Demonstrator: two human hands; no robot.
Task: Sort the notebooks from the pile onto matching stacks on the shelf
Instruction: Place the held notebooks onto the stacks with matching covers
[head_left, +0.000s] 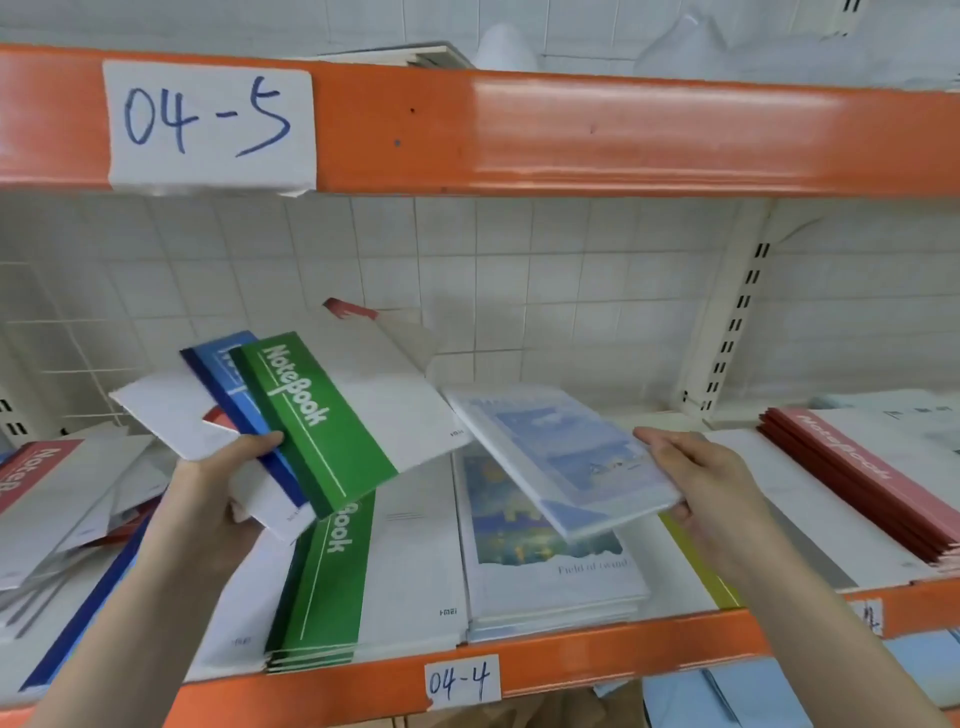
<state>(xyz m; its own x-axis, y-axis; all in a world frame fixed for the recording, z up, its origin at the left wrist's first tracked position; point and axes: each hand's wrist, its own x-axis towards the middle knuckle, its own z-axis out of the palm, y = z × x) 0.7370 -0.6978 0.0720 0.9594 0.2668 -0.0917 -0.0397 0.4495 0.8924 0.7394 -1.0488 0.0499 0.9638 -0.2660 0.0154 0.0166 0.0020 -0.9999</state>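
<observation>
Both my hands are working above the shelf (571, 657): my left hand (208, 499) is gripping a fanned bunch of notebooks (322, 421), green one on top, while my right hand (696, 473) is pinching a pale blue picture notebook (561, 457), tilted just over the matching picture stack (545, 566) beside the green stack (332, 587).

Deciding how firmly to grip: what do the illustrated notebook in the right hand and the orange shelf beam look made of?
Illustrated notebook: paper, probably under clear plastic wrap or a glossy cover, judging by the hazy sheen over the picture. Orange shelf beam: looks like painted metal with a semi-gloss finish, showing streaked highlights and small chips.
</observation>
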